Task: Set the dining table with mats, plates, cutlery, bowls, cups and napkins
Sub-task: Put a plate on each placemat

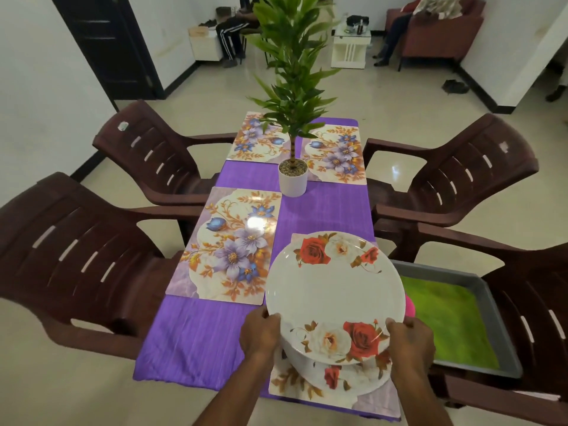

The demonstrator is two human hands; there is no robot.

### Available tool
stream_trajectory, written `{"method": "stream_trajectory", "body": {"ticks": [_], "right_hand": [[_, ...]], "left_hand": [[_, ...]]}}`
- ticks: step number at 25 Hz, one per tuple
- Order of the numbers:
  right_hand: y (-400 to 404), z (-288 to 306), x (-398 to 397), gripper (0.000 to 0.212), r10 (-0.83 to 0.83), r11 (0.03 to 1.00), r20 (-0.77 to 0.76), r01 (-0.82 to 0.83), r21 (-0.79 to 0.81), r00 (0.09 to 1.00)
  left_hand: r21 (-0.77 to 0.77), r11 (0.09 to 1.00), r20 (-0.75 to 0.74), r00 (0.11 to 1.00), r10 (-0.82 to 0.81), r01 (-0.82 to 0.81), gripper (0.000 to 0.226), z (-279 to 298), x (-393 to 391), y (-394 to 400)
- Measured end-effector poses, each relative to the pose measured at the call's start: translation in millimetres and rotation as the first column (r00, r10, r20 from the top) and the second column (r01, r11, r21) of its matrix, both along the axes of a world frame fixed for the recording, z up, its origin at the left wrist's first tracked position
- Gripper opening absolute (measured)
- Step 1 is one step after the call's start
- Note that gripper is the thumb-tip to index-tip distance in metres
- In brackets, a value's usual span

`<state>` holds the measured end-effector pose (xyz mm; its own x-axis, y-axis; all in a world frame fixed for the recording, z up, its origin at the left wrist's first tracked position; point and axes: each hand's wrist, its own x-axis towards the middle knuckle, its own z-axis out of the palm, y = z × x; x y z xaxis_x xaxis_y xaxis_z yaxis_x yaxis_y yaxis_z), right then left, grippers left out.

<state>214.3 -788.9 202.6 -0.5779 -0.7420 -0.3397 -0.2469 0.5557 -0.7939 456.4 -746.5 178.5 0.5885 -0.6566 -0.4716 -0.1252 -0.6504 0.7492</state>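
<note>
Both hands, left hand [259, 333] and right hand [410, 345], fingers curled on the rim, hold the plate [335, 293] above another plate [353, 376]; the bare mat [230, 241] lies at ten o'clock.

One head-worn view looks forward and steeply down along the table [322, 210], hands close below.

Bright even light; glare on mat [257, 222]; wide-angle bending at edges.

Rose-patterned white plate [335, 290], purple tablecloth [196, 339]
</note>
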Motion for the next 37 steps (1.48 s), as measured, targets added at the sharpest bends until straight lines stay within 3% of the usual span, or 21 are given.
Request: {"method": "stream_trajectory", "body": {"ticks": [5,11,17,21,30,33,37], "right_hand": [[-48,-4,73,0.012,0.068,0.996,0.067,-0.064,-0.062,0.995],[-108,-32,210,0.025,0.186,0.982,0.043,-0.185,-0.029,0.982],[-152,-71,299,0.034,0.206,0.976,0.077,-0.210,0.051,0.975],[-167,-80,324,0.023,0.150,0.984,0.043,-0.153,0.088,0.988],[-180,-86,337,0.029,0.196,0.951,-0.076,-0.171,0.259,0.978],[-179,-85,342,0.034,0.235,0.940,-0.173,-0.178,0.293,0.956],[-179,-82,348,0.039,0.234,0.939,-0.274,-0.145,0.311,0.933]], "left_hand": [[-0.107,0.994,0.024,0.999,0.031,-0.028,0.012,18,81,-41],[-0.035,0.999,0.166,0.986,-0.001,0.007,0.010,-4,217,-97],[-0.029,0.997,0.126,0.990,-0.067,0.071,0.013,-30,312,-144],[-0.031,0.993,0.132,0.985,-0.110,0.115,0.020,-51,337,-163],[0.007,0.989,0.219,0.965,-0.147,0.149,0.018,-64,345,-180],[-0.007,0.995,0.303,0.948,-0.096,0.102,0.017,-63,336,-179],[-0.067,0.998,0.294,0.956,0.013,0.007,0.018,-53,323,-176]]}}
